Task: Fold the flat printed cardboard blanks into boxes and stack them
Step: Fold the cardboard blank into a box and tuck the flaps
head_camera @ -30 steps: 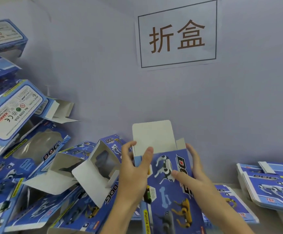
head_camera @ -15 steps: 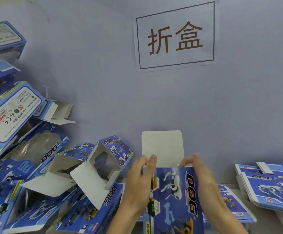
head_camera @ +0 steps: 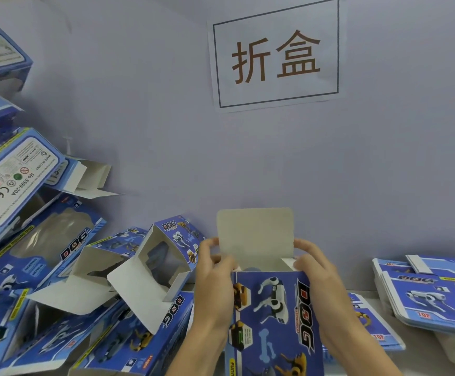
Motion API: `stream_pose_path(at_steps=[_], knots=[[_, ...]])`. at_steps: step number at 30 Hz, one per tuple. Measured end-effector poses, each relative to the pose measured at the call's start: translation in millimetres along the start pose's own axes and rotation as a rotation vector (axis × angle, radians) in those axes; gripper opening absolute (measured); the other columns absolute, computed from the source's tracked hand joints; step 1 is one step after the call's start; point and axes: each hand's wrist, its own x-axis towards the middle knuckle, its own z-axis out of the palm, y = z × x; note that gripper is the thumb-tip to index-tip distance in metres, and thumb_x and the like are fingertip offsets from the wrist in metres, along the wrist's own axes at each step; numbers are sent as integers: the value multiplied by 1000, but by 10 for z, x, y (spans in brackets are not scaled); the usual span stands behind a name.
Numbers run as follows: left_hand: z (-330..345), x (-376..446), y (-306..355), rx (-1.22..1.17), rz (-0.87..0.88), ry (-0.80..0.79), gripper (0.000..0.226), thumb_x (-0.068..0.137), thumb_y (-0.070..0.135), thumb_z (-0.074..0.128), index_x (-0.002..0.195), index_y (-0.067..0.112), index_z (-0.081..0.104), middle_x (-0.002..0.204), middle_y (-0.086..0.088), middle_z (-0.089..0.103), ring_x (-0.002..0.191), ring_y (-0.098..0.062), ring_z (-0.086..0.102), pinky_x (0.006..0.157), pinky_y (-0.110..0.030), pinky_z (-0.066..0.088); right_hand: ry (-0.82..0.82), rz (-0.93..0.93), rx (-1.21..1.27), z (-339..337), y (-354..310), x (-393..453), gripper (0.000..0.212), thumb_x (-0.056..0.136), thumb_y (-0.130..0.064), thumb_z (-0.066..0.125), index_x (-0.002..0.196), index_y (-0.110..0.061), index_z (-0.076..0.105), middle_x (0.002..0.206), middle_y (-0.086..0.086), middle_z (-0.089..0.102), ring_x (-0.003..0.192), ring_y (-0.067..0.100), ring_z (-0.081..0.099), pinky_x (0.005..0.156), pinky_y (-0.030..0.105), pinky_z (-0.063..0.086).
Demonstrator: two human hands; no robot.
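Observation:
I hold a blue printed "DOG" box (head_camera: 274,316) upright at the bottom centre, its top end open and its white lid flap (head_camera: 255,237) standing straight up. My left hand (head_camera: 214,283) grips the box's upper left side, thumb bent over the left side flap at the opening. My right hand (head_camera: 317,278) grips the upper right side, thumb pressing the right side flap inward. A heap of folded blue boxes (head_camera: 44,267) leans against the wall on the left. Flat blanks (head_camera: 427,294) lie stacked on the right.
A grey wall stands close behind, with a white paper sign (head_camera: 275,54) bearing two brown characters. Several open folded boxes (head_camera: 161,264) crowd right beside my left hand. Another flat blank (head_camera: 370,321) lies on the pale table behind my right wrist.
Both hands slid up to the box's top corners. The thumbs now fold the side flaps inward, and the white lid flap stands more upright.

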Motion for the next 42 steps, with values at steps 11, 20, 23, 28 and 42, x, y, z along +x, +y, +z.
stream_pose_path(at_steps=[11,20,23,28,42], knots=[[55,-30,-64,4,66,-16,22,103,18,46,118,32,55,98,9,72,85,-10,70,61,-16,55,-7,39,141,0,-14,-58,19,100,-32,43,106,-41,59,76,12,74,59,23,72,47,25,54],[82,-65,83,19,74,-37,30,103,10,42,121,27,59,103,7,72,86,-4,71,57,-15,54,-7,62,118,-54,-37,11,23,100,-18,47,111,-37,52,66,10,70,54,21,69,44,26,51],[105,-84,43,94,177,30,22,102,10,41,96,15,61,84,-8,67,68,-17,64,55,-25,49,20,19,95,-30,3,9,17,99,-16,43,105,-28,54,68,13,69,53,24,66,47,29,51],[64,-71,-58,125,255,189,37,102,4,40,77,4,67,77,6,68,84,-1,66,62,-10,49,134,-77,157,-14,89,-31,34,97,-37,42,90,-12,63,81,14,73,59,26,69,54,32,53],[-47,22,118,-117,-18,-51,47,82,57,44,120,34,59,114,6,72,100,-12,69,81,-31,52,-35,-182,197,-251,-119,-35,63,70,-51,76,129,-48,53,102,12,75,89,31,74,65,38,59]])
